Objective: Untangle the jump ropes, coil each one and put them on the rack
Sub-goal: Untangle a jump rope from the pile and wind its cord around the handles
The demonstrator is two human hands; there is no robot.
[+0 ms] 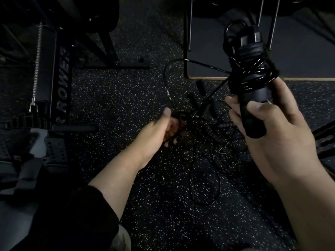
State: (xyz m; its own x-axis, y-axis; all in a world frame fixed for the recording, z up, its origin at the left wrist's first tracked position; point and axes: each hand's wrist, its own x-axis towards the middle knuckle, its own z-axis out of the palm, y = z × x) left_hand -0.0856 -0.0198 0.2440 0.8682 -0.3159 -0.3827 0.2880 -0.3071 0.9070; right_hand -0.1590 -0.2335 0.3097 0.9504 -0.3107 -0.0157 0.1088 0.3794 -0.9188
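My right hand (268, 134) grips the black handles of a jump rope (253, 84), held upright with thin black cord wound around them. A loose strand runs from that bundle down and left to my left hand (161, 131), which is closed around the cord low over the floor. Under and between both hands lies a tangled pile of black jump ropes (210, 142) on the speckled floor, with several more handles (201, 89) sticking out of it. A long cord loop (168, 77) arcs up to the left of the pile.
A black rowing machine frame (61, 84) fills the left side, its handle bar (76, 127) lying on the floor. A dark mat with a pale edge (253, 77) and thin metal legs (190, 24) sits top right. Black bars show at the right edge (324, 140).
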